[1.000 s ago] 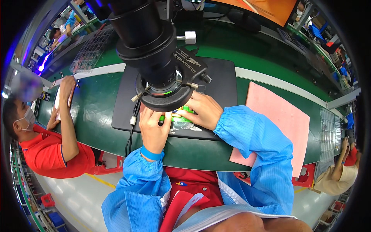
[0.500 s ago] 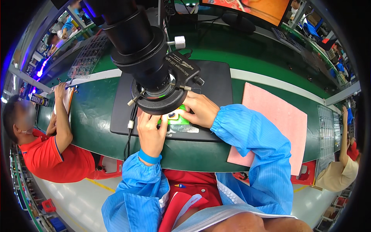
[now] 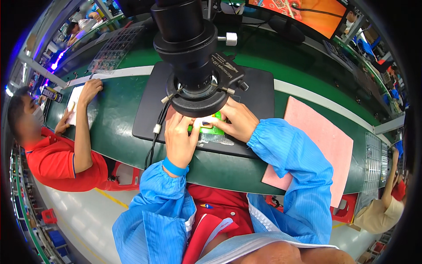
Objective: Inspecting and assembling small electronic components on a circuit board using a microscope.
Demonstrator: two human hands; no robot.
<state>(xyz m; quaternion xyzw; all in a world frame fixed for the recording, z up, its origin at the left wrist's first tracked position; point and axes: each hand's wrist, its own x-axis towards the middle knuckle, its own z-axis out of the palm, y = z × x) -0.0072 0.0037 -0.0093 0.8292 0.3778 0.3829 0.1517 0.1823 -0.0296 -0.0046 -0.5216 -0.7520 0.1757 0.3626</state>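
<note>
Below the black microscope (image 3: 195, 94) with its ring light, both my hands meet at a bright green flat piece (image 3: 216, 130). A small pale part with a dark spot lies on it, too small to name. My left hand (image 3: 180, 136), with a blue wrist band, has its fingers bent together at the left side of that part. From the right my right hand (image 3: 239, 121) reaches in, thumb pointing at the part and fingers curled behind the green piece. The ring light hides some fingertips. Under the green piece is a clear plastic sheet (image 3: 220, 140).
A black base plate (image 3: 149, 110) bears the microscope, with a cable (image 3: 154, 141) along its left. A pink foam sheet (image 3: 318, 136) lies to the right. A monitor (image 3: 325, 15) showing an orange magnified picture stands behind. A person in red (image 3: 61, 156) works at the left.
The whole view has shifted, so the microscope appears farther right and higher. My hands stay at the green piece, fingers slightly rearranged. The person at left has lifted their head.
</note>
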